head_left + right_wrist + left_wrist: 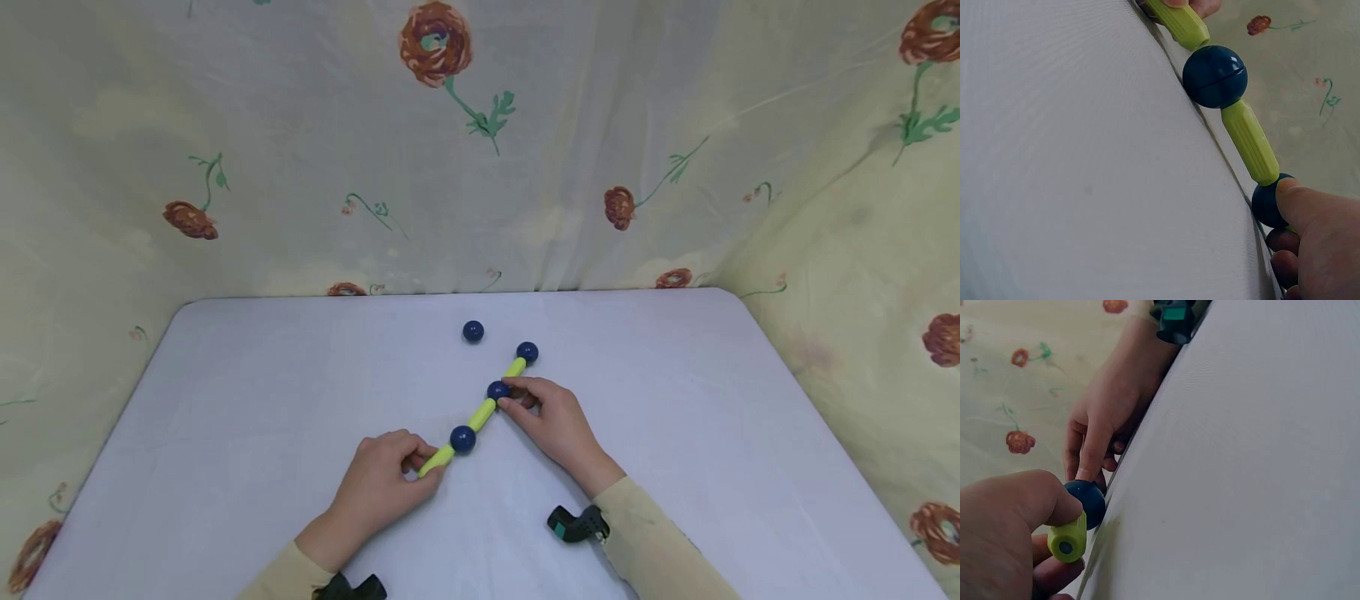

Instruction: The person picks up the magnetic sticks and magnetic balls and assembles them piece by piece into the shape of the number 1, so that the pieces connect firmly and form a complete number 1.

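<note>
Yellow-green building sticks and dark blue balls form one straight chain slanting across the white table. My left hand (382, 479) pinches the near end stick (437, 460) between thumb and fingers; a round grey insert shows in the end of that stick (1066, 540) in the left wrist view. A blue ball (462, 439) joins it to the middle stick (482, 414). My right hand (555, 421) grips the second ball (1267, 201), with thumb and fingers on its sides. Beyond that, a third stick (515, 367), partly behind the fingers, leads to the far end ball (527, 352).
A loose blue ball (473, 332) lies near the back of the white table (262, 400), left of the chain's far end. Flower-patterned cloth (300, 125) hangs behind and beside the table. Dark wrist devices (577, 524) sit at both sleeves.
</note>
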`<state>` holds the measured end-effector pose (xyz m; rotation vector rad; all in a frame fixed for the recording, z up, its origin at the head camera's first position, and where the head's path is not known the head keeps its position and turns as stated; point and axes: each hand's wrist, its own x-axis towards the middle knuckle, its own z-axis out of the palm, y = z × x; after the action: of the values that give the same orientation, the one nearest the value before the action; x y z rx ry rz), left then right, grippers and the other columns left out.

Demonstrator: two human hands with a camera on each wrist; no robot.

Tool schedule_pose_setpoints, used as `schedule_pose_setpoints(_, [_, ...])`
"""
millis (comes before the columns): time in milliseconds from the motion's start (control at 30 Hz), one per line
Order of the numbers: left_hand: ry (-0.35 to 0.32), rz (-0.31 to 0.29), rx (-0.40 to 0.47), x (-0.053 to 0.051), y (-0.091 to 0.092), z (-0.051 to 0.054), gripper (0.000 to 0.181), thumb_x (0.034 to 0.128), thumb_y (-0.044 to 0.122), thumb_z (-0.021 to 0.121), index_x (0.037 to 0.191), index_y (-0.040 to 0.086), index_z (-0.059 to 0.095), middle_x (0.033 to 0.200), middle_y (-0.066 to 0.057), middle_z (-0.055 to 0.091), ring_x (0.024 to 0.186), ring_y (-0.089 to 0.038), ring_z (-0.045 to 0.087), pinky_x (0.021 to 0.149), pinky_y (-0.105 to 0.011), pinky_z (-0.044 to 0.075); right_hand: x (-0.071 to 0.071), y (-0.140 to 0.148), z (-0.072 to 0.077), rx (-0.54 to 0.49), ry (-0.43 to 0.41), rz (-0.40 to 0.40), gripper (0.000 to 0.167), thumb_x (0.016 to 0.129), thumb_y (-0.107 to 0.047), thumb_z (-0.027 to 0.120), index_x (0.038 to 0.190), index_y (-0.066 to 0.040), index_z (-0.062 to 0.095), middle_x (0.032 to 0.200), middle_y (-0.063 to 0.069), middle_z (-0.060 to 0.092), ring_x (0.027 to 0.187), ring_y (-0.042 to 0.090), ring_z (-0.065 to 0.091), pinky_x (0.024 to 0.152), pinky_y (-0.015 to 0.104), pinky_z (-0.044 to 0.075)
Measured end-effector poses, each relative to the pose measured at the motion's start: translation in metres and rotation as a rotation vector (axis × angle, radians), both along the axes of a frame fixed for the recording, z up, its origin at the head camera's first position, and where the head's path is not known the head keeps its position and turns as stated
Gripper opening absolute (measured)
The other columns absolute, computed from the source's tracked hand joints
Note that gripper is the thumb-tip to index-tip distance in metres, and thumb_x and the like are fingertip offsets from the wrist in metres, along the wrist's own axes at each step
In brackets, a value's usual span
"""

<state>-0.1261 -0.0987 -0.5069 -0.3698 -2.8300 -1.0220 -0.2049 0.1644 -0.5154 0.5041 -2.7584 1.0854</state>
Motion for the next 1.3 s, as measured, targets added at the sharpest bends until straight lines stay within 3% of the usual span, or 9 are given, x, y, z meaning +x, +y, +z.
schedule_pose_setpoints(600, [0.025, 0.03, 0.005, 0.006, 0.0086, -0.0012, 0.014, 0.0753, 0.029, 0.083, 0.083, 0.024, 0.073, 0.069, 0.022, 0.056, 0.06, 0.0, 0.044, 0.071, -0.034, 0.036, 0.0005, -0.0004, 0.0004, 0.007, -0.011, -0.006, 0.032, 0.093, -0.034, 0.071, 0.12, -0.018, 0.07, 0.096, -0.009, 0.067, 0.081, 0.004, 0.059, 0.072, 0.028, 0.051])
schedule_pose_setpoints(833, [0.025, 0.03, 0.005, 0.0054, 0.0092, -0.0005, 0.014, 0.0758, 0.032, 0.082, 0.084, 0.025, 0.074, 0.07, 0.023, 0.056, 0.059, -0.001, 0.045, 0.065, -0.029, 0.037, 0.0004, -0.0003, 0.0002, -0.002, 0.005, -0.001, 0.031, 0.093, -0.034, 0.071, 0.12, -0.019, 0.07, 0.096, -0.009, 0.067, 0.081, 0.003, 0.059, 0.072, 0.029, 0.051])
schedule_pose_setpoints(1300, [0.018, 0.023, 0.017, 0.0048, 0.0091, -0.0001, 0.014, 0.0763, 0.033, 0.081, 0.085, 0.025, 0.074, 0.07, 0.025, 0.056, 0.06, -0.001, 0.045, 0.067, -0.031, 0.037, 0.0014, 0.0008, 0.0, -0.001, -0.007, -0.006, 0.033, 0.093, -0.034, 0.071, 0.122, -0.019, 0.069, 0.099, -0.007, 0.067, 0.083, 0.003, 0.059, 0.074, 0.028, 0.051])
